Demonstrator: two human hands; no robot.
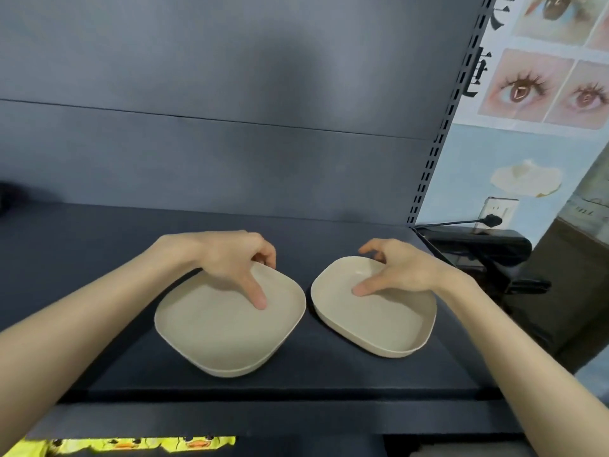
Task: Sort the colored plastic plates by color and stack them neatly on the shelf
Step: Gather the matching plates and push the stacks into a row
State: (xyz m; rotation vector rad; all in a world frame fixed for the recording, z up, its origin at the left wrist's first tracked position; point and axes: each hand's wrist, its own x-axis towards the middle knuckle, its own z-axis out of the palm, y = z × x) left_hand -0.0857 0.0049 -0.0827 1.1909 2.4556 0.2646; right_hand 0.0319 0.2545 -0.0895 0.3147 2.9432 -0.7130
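Note:
Two beige rounded-square plastic plates lie side by side on the dark shelf (99, 245). My left hand (230, 262) grips the far rim of the left plate (227, 331), thumb inside the dish and fingers curled over the back edge. My right hand (395, 268) grips the far rim of the right plate (385, 321) the same way, thumb pressed on the inner surface. The right plate is tilted, its near edge lower. The two plates sit a small gap apart.
The shelf's dark back panel (230, 127) rises behind the plates, with a slotted upright (438, 136) at its right end. A black device (478, 249) and a wall socket (497, 212) lie beyond the shelf's right end. Yellow duck-print packaging (131, 445) shows below the front edge.

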